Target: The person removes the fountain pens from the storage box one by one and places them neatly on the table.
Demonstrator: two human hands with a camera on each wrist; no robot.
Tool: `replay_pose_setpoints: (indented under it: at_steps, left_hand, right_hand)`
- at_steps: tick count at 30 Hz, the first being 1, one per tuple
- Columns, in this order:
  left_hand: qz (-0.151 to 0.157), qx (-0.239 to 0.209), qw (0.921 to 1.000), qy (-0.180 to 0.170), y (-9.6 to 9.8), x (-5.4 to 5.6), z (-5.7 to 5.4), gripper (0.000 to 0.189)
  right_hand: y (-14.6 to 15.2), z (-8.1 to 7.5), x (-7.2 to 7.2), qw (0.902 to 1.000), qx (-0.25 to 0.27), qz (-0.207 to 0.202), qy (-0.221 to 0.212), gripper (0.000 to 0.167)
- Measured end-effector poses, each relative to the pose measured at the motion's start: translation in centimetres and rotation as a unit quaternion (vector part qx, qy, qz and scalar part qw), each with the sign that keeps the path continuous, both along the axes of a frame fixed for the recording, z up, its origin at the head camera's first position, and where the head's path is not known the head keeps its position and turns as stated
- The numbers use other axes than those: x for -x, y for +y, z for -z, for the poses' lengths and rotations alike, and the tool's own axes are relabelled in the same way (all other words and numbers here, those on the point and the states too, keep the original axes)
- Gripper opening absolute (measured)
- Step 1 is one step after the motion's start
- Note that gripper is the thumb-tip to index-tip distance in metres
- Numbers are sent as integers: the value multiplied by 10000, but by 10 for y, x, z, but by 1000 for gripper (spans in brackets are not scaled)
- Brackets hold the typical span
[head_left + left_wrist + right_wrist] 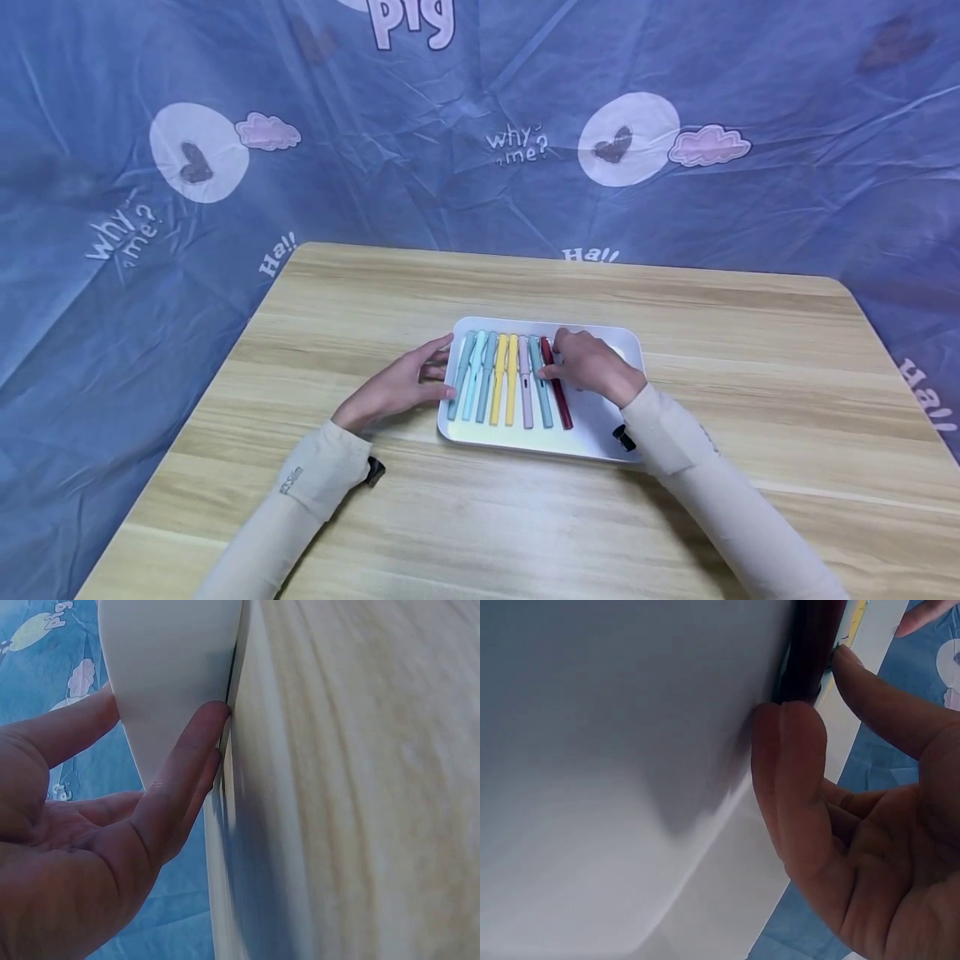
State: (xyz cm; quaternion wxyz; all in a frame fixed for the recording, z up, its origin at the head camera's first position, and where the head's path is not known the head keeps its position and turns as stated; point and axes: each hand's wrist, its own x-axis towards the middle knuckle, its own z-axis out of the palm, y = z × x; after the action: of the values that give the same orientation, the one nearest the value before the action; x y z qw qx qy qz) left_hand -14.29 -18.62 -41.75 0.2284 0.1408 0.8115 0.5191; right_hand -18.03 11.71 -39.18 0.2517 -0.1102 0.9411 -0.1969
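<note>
A white tray (600, 433) lies on the table, holding a row of capped pens side by side. My left hand (397, 385) holds the tray's left edge. In the left wrist view its thumb is on the upper rim and the fingers (180, 757) lie along the outer wall near the tabletop. My right hand (592, 365) is over the tray, gripping the upper part of the dark red pen (561, 400), the rightmost in the row. The right wrist view has two fingertips (791, 724) against one side of that pen, the thumb across from them. A teal pen (543, 404) lies just left of it.
Left of these lie a lilac pen (527, 392), yellow pens (498, 387) and several blue-green pens (461, 387). The wooden table (480, 525) ends at a blue printed cloth (420, 192) behind it. Dark clips (624, 437) show at both wrists.
</note>
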Motion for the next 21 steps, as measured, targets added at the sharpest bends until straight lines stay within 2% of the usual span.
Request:
replay_pose_setpoints:
  at_steps: [10,21]
  left_hand:
    - [44,-132,9999,-36,-1,0,0,89]
    - [59,20,10000,-29,-2,0,-1,89]
  right_hand:
    - [2,2,0,9995,254,137,-112,46]
    - [2,4,0,9984,178,457,-287,43]
